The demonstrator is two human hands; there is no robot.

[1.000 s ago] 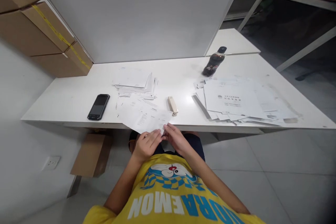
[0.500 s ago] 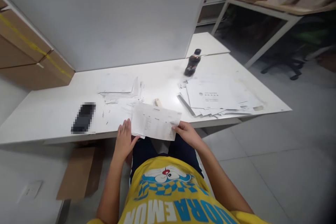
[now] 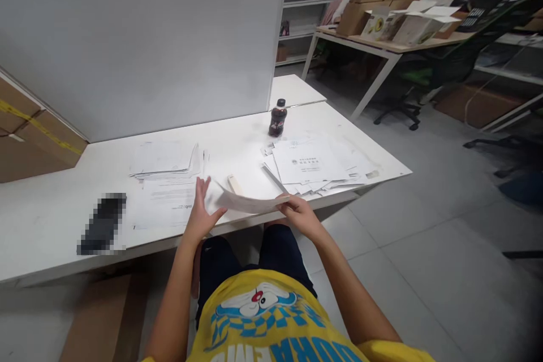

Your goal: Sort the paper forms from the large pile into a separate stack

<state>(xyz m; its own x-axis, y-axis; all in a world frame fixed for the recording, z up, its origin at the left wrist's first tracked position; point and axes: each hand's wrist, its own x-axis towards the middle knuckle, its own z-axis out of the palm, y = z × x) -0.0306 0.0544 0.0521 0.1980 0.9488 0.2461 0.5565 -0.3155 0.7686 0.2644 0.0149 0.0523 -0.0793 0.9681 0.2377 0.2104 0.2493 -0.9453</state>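
Note:
My right hand point(image 3: 300, 215) pinches the right end of a sheet of paper point(image 3: 250, 202), which bows in the air above the desk's front edge. Close to the sheet's left end, my left hand point(image 3: 202, 212) has its fingers apart and its thumb stretched out, holding nothing. Just left of that hand lies a printed page point(image 3: 163, 203), with a stack of papers point(image 3: 163, 158) behind it. Beyond the raised sheet is a small beige block-like object point(image 3: 235, 184); its kind is unclear. A loose pile of papers point(image 3: 311, 163) spreads to the right.
A cola bottle point(image 3: 278, 117) stands behind the right pile. At the left, a pixelated dark object point(image 3: 103, 223) lies on the white desk point(image 3: 46, 223). Cardboard boxes point(image 3: 42, 147) stand at the far left, a grey panel point(image 3: 139, 45) rises behind, and another box point(image 3: 99, 317) sits below.
The paper has turned from facing me to nearly edge-on and curved. My left hand has lifted with fingers spreading, uncovering the printed page. The camera view has shifted right.

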